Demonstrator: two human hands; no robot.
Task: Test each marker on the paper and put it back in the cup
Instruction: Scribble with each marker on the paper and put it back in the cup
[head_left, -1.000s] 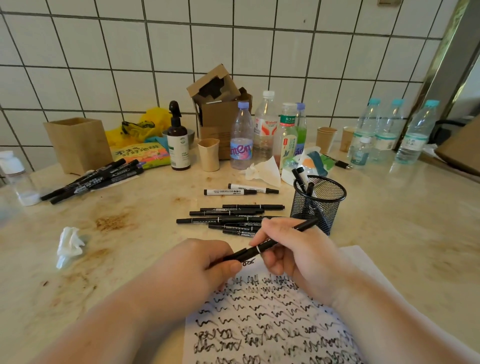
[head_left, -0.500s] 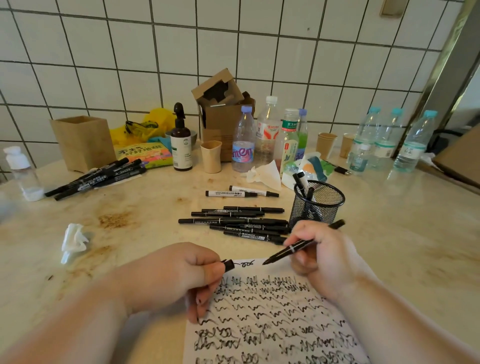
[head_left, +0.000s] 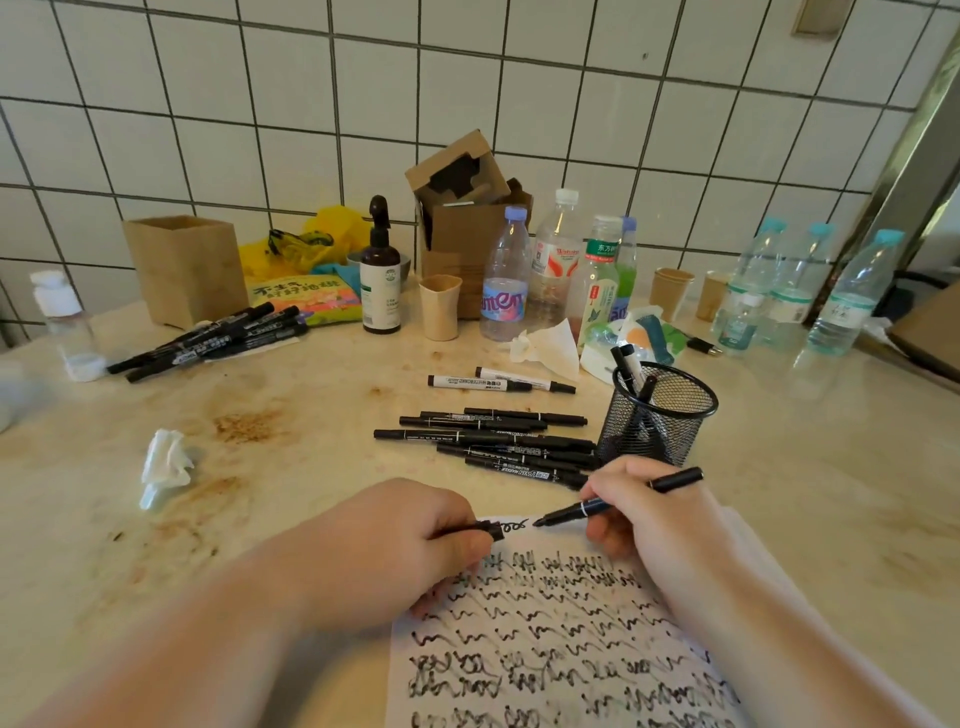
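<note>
Since half a second ago right hand (head_left: 647, 512) dropped marker (head_left: 613, 502) tip to top edge of paper (head_left: 545, 644), beside small squiggle; tip at or just above sheet. Fingers pinch barrel mid-length. Left hand (head_left: 395, 545) curled closed around pulled-off cap (head_left: 491, 529), resting on paper's left top corner. Mesh cup (head_left: 657, 413) sits far right of hands, few markers inside. Loose marker row (head_left: 498, 439) lies left of cup on counter (head_left: 291, 467).

The left hand (head_left: 400, 540) lies knuckles-up, fingers curled shut with thumb pressed to forefinger. The right hand (head_left: 644, 512) sits across from it, fingers pinched in a writing grip, forearms angling inward.
</note>
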